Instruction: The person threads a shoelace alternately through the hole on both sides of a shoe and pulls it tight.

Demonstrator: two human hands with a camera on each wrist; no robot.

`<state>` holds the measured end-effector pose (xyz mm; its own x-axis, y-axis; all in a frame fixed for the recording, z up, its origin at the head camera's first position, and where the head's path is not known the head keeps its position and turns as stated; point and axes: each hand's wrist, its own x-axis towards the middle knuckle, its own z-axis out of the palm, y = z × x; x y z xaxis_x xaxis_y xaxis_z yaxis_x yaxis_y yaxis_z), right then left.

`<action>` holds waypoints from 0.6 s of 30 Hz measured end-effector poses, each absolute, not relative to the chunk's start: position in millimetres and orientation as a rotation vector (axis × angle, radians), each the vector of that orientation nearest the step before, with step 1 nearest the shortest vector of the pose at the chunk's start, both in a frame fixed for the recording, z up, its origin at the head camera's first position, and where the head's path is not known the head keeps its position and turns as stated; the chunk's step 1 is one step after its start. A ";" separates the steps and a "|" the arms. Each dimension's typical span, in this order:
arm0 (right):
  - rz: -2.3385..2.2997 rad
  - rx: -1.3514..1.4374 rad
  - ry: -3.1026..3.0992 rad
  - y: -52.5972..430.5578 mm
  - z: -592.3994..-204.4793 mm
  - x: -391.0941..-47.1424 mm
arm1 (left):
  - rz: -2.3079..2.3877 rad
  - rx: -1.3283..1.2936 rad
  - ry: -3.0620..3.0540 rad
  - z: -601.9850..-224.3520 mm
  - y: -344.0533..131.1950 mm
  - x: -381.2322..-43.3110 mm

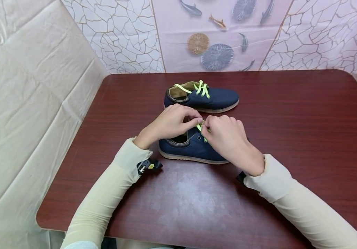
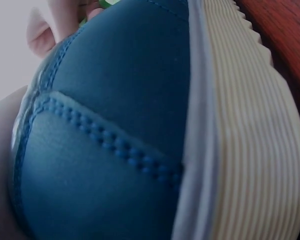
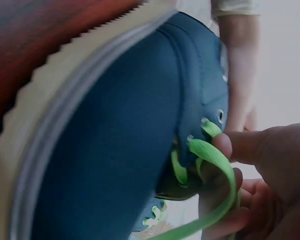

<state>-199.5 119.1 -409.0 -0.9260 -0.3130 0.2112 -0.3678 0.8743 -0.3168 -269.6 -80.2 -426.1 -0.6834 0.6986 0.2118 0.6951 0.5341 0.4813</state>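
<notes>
A navy shoe (image 1: 181,152) with a pale sole lies sideways under both hands, its toe to the right and partly hidden by the right hand. Its neon green shoelace (image 3: 215,155) runs through some of the eyelets. My left hand (image 1: 175,121) reaches over the shoe opening, thumb and fingertips pinching the lace near the tongue. Opposite it, my right hand (image 1: 226,136) has curled fingers and grips the lace between thumb and fingers. In the right wrist view a loop of lace hangs past the right fingers. The left wrist view is filled by the shoe's stitched heel side (image 2: 115,135).
Just behind stands a second navy shoe (image 1: 223,98), with green laces (image 1: 201,89) across its front and one end over its collar. Both shoes are on a dark red wooden table (image 1: 306,138). A patterned cloth (image 1: 178,45) hangs behind the table, and pale sheeting (image 1: 35,103) hangs at the left.
</notes>
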 end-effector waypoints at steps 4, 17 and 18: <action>0.519 0.534 -2.873 117.3 -413.2 -199.0 | 0.968 1.151 2.698 -428.1 -82.8 -272.2; 0.417 0.601 -2.857 117.8 -413.5 -198.0 | 1.112 1.100 2.431 -428.2 -83.4 -276.5; 0.406 0.605 -2.861 118.0 -413.4 -198.0 | 1.119 1.098 2.422 -428.1 -83.4 -276.3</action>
<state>-198.0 118.0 -413.4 -0.8988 -0.3678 0.2384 -0.4196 0.8792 -0.2257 -276.3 -83.4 -428.1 -0.6824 0.7268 0.0777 0.5303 0.4191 0.7370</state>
